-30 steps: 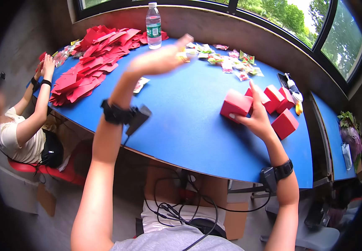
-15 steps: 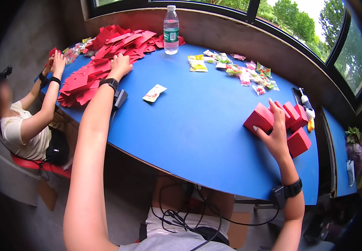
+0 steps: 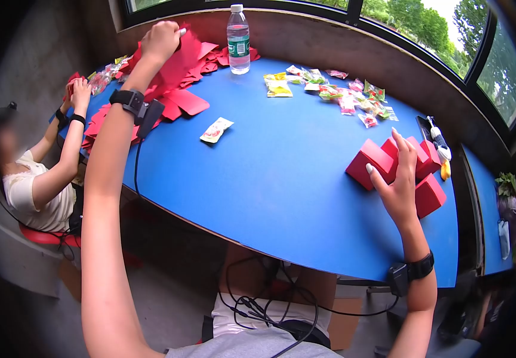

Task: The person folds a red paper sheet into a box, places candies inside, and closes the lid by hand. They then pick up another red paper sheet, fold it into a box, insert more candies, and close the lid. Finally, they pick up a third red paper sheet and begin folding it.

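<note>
My left hand is raised over the pile at the far left, its fingers closed on a flat red carton that is blurred by motion. Below lies the heap of flat red cartons, partly hidden by my left arm. On the right side of the table, my right hand rests against a cluster of folded red boxes. Its thumb and fingers are spread apart, touching the nearest red box. Another red box stands just right of this hand; more sit behind its fingers.
A water bottle stands at the back. Several wrapped candies lie along the window side, and a single white packet is mid-table. A white-and-yellow item lies by the right edge. At left, another person handles something red.
My left hand has risen from the heap, lifting a flat red carton. My right hand has shifted slightly up and right against the boxes, its thumb sliding along the nearest one.
</note>
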{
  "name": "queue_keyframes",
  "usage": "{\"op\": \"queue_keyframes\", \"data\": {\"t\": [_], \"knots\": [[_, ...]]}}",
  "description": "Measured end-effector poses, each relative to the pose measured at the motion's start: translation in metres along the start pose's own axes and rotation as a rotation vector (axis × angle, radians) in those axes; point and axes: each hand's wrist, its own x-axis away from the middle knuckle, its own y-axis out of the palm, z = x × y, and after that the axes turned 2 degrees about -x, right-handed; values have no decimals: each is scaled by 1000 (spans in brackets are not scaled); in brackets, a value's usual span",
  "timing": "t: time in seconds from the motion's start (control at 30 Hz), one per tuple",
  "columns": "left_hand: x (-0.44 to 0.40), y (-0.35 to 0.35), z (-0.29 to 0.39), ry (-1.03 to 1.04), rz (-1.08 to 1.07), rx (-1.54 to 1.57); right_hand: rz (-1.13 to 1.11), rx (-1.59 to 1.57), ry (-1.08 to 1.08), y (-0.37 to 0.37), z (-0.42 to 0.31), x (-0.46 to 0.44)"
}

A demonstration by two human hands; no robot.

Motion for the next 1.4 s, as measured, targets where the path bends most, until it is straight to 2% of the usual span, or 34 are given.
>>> {"op": "queue_keyframes", "data": {"t": [0.07,0.17,0.23,0.33,0.5,0.57,0.6,0.7,0.77,0.83,0.9,0.97,1.07,1.1,1.17,1.3,1.4], "knots": [[-18,-16,8,-77,-28,222,36,-13,-12,-2,0,0],[-22,-41,43,19,61,389,92,33,-111,-6,-5,0],[-23,-33,55,64,111,372,38,-57,-112,-7,-9,0],[-24,-10,58,72,17,245,-17,-102,-83,-5,-8,2],[2,39,16,-381,-346,43,-85,-125,-64,-3,-5,4],[5,73,-2,-616,-423,-146,-80,-122,-68,-4,-5,4],[3,77,0,-612,-421,-140,-87,-102,-67,-6,-7,3],[-4,97,3,-502,-355,-144,-99,-88,-56,-8,-13,1],[-16,121,5,-169,-498,-73,-110,-77,-62,-9,-12,-2],[-20,141,14,96,-588,-134,-113,-58,-60,-9,-11,-5],[-20,200,0,197,-424,-261,-117,-67,-29,-9,-11,-6],[-17,216,1,184,-372,-314,-112,-38,-52,-8,-11,-8],[-20,234,-10,178,-232,-588,-127,-16,-39,-8,-9,-11],[-25,241,-16,207,-137,-603,-122,-12,-47,-8,-9,-12],[-36,239,-20,175,-110,-569,-116,-4,-37,-7,-10,-13],[-59,207,-18,115,109,-406,-111,-31,-68,-7,-8,-11],[-82,168,-13,-49,92,-180,-85,-41,-107,-8,-6,-9]]}}
